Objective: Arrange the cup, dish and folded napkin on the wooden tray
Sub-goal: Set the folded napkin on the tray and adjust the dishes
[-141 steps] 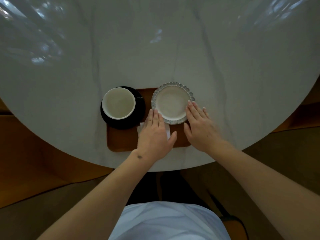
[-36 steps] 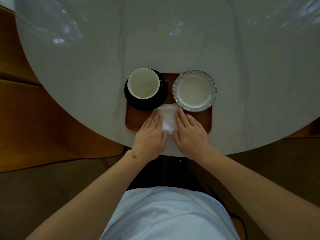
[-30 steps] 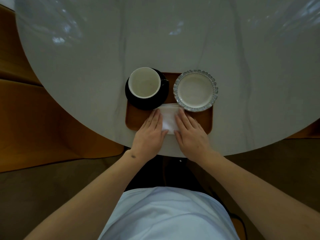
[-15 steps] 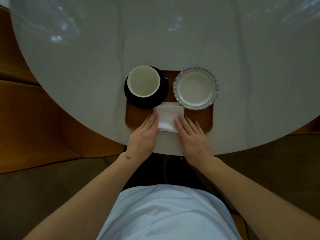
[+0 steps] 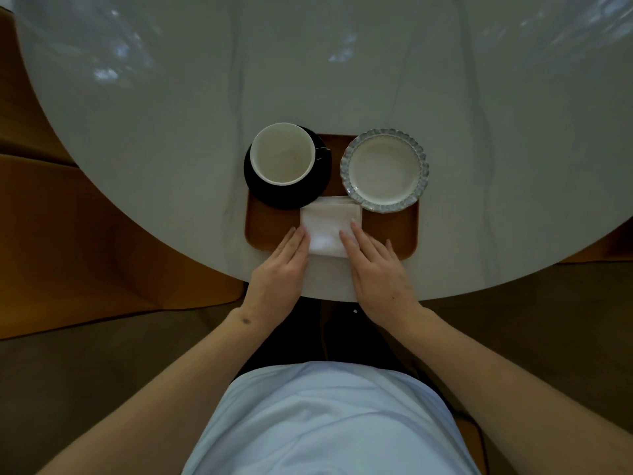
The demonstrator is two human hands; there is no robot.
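Observation:
A wooden tray (image 5: 270, 226) lies near the table's front edge. On its back left stands a white cup (image 5: 282, 153) on a black saucer (image 5: 291, 195). A scalloped blue-rimmed dish (image 5: 384, 170) sits at the tray's back right. A white folded napkin (image 5: 329, 224) lies flat at the front middle of the tray. My left hand (image 5: 279, 269) rests flat with fingertips touching the napkin's left edge. My right hand (image 5: 375, 265) lies flat with fingertips on the napkin's right edge. Neither hand grips anything.
The round grey marble table (image 5: 308, 70) stretches far beyond the tray. Orange-brown seats (image 5: 85, 241) curve around its left side and show at the right edge. My light shirt (image 5: 325, 423) fills the bottom of the view.
Both hands have slid back toward me off the napkin, which now shows almost whole. Earlier the hands covered it and pressed it flat; the dish was set beside the cup before that.

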